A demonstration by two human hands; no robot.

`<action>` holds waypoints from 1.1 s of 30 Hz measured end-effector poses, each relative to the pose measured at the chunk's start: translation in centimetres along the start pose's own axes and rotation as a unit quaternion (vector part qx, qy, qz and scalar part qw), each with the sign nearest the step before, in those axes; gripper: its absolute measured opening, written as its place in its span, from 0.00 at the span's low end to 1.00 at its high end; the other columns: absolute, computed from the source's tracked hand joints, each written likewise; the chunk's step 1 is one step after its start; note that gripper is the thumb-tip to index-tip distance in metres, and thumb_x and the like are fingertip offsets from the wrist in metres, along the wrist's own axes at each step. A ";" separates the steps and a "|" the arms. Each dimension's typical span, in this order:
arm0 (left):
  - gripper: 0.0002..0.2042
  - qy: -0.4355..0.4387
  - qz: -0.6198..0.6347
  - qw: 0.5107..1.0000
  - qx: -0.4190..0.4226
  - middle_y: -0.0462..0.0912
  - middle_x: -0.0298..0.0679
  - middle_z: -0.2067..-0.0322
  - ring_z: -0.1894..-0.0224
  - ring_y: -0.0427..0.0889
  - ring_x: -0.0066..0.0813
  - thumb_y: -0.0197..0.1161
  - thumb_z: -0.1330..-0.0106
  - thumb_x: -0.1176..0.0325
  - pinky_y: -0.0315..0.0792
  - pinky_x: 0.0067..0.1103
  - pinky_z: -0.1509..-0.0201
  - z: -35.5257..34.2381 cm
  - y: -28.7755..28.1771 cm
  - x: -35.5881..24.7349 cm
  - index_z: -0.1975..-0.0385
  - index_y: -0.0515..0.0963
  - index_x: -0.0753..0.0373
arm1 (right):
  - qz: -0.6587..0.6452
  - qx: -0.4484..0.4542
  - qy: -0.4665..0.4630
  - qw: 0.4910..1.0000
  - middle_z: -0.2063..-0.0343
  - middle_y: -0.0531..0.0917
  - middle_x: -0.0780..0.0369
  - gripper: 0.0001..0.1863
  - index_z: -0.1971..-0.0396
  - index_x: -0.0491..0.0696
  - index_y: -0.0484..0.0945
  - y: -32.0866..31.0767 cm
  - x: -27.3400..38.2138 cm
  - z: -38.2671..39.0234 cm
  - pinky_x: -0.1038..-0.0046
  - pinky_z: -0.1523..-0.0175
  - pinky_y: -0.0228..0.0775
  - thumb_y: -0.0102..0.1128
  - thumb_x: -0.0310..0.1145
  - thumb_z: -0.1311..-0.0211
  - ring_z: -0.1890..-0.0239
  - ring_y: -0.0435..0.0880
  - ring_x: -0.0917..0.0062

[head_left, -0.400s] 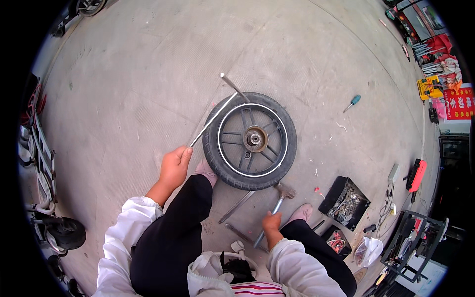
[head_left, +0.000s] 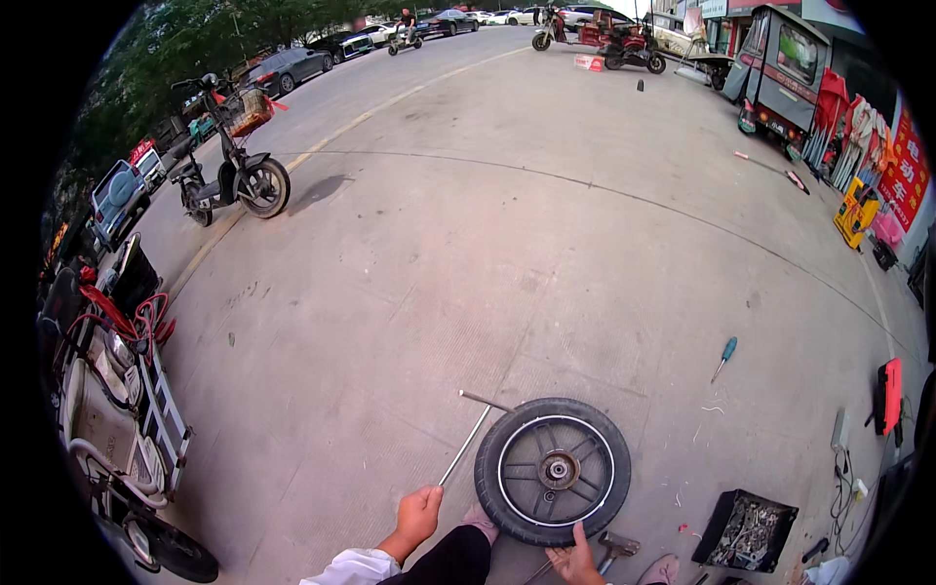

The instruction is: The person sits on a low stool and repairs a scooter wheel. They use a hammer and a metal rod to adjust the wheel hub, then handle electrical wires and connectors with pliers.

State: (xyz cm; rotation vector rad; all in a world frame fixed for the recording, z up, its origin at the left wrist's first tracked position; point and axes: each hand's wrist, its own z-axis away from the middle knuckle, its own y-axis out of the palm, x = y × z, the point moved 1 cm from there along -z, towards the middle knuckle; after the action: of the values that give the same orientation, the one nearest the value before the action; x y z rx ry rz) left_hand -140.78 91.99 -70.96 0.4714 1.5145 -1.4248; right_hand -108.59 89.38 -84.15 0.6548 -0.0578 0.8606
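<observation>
The left grip (head_left: 419, 517) was closed around the T-shaped metal bar (head_left: 464, 446); the right grip (head_left: 575, 560) pinched the near edge of the wheel (head_left: 559, 470), directly ahead of it. Good control required both holds firm.

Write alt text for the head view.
A person's left hand grips a metal bar beside a spoked wheel lying flat on pavement; the right hand is at its near edge, beside a hammer. A box of metal parts and a screwdriver lie rightward; vehicles stand beyond.
</observation>
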 end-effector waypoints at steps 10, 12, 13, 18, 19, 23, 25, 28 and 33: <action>0.20 -0.038 0.040 0.997 -0.057 0.69 0.45 0.85 0.81 0.68 0.32 0.51 0.29 0.58 0.64 0.31 0.75 -0.1 -0.6 1.1 0.79 0.71 0.67 | 0.058 -0.140 -0.174 0.973 0.61 0.83 0.61 0.23 0.53 0.48 0.76 11.5 12.8 4.8 0.58 0.54 0.74 0.66 0.46 0.43 0.58 0.83 0.65; 0.20 -0.057 0.100 0.991 -0.075 0.67 0.44 0.85 0.81 0.67 0.29 0.51 0.28 0.58 0.64 0.30 0.75 -0.1 0.0 1.6 0.79 0.70 0.67 | 0.098 -0.091 -0.197 0.971 0.62 0.83 0.59 0.20 0.55 0.45 0.77 15.7 18.0 6.0 0.60 0.58 0.76 0.68 0.41 0.43 0.63 0.83 0.65; 0.21 -0.057 0.110 0.989 -0.076 0.67 0.42 0.85 0.81 0.67 0.27 0.51 0.28 0.58 0.63 0.29 0.75 -0.4 0.5 2.2 0.80 0.69 0.67 | 0.122 -0.083 -0.233 0.961 0.64 0.83 0.58 0.18 0.57 0.43 0.76 16.2 20.2 5.0 0.61 0.61 0.76 0.67 0.36 0.44 0.66 0.83 0.66; 0.19 -0.067 0.181 0.978 -0.078 0.63 0.25 0.84 0.81 0.61 0.14 0.48 0.26 0.59 0.57 0.18 0.78 -1.0 1.1 2.3 0.81 0.68 0.60 | 0.379 -0.098 -0.372 0.842 0.67 0.80 0.55 0.19 0.60 0.39 0.73 20.2 25.6 2.2 0.68 0.62 0.75 0.68 0.26 0.53 0.66 0.81 0.70; 0.19 -0.068 0.193 0.976 -0.080 0.63 0.26 0.84 0.81 0.61 0.14 0.48 0.26 0.58 0.57 0.18 0.78 -1.3 1.5 1.9 0.81 0.68 0.60 | 0.430 -0.096 -0.405 0.801 0.69 0.80 0.57 0.19 0.60 0.39 0.74 20.0 26.6 0.9 0.68 0.64 0.75 0.67 0.27 0.53 0.69 0.81 0.71; 0.20 -0.094 0.232 0.961 -0.114 0.65 0.27 0.84 0.81 0.62 0.15 0.48 0.26 0.58 0.59 0.18 0.78 -1.2 1.1 1.8 0.81 0.67 0.61 | 0.574 -0.087 -0.444 0.683 0.69 0.81 0.59 0.21 0.60 0.39 0.73 24.5 26.2 1.8 0.70 0.62 0.75 0.67 0.29 0.56 0.68 0.82 0.73; 0.20 -0.098 0.257 0.953 -0.127 0.66 0.27 0.84 0.81 0.63 0.15 0.49 0.26 0.58 0.59 0.19 0.77 -1.1 0.8 1.6 0.81 0.67 0.62 | 0.599 -0.065 -0.444 0.663 0.67 0.82 0.54 0.25 0.59 0.39 0.73 26.6 25.6 3.4 0.69 0.58 0.74 0.68 0.33 0.59 0.64 0.83 0.67; 0.20 -0.080 0.276 0.949 -0.131 0.65 0.27 0.84 0.81 0.63 0.14 0.48 0.26 0.58 0.59 0.18 0.78 -1.4 1.1 1.1 0.81 0.67 0.61 | 0.599 -0.013 -0.417 0.684 0.64 0.82 0.55 0.29 0.55 0.39 0.73 27.7 24.9 6.0 0.70 0.55 0.74 0.72 0.34 0.60 0.61 0.82 0.70; 0.20 -0.064 0.280 0.949 -0.130 0.65 0.27 0.84 0.81 0.62 0.14 0.48 0.26 0.58 0.59 0.18 0.78 -1.5 0.9 0.6 0.81 0.68 0.61 | 0.450 0.160 -0.300 0.826 0.60 0.79 0.62 0.33 0.47 0.40 0.70 25.8 23.8 6.3 0.74 0.53 0.74 0.74 0.29 0.55 0.60 0.79 0.78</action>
State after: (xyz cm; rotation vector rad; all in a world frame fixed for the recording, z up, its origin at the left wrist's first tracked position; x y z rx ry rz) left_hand -140.94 93.37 -72.17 0.5766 1.3004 -0.7873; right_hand -110.09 114.31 -58.73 1.2402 -0.8696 1.5582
